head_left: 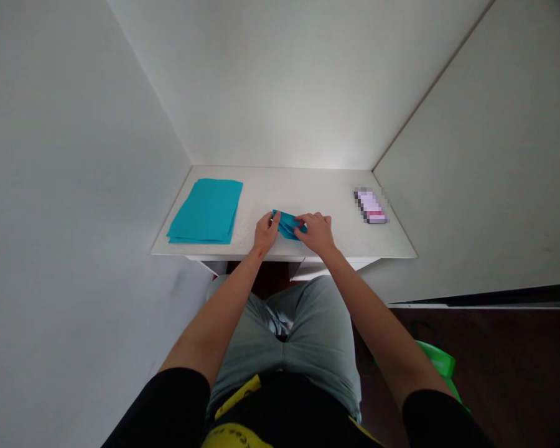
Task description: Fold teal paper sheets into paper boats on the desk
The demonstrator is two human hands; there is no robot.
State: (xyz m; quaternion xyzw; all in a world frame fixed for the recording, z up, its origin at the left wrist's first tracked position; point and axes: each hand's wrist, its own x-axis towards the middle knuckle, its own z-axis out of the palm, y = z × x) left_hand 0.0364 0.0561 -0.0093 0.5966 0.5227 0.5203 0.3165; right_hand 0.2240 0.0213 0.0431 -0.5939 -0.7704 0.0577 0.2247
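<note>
A small folded piece of blue paper (288, 225) is between my two hands, just above or on the white table. My left hand (266, 230) is closed on its left end, thumb on top. At its right side my right hand (316, 231) pinches the paper between thumb and fingers, and a fold stands partly open there. The undersides of the paper and the fingertips beneath it are hidden.
On the left of the white table (270, 186) lies a stack of blue paper sheets (208, 211). A blurred-out phone (371, 206) lies at the right. Walls enclose the table's back and sides. Something green (436, 359) stands on the floor at lower right.
</note>
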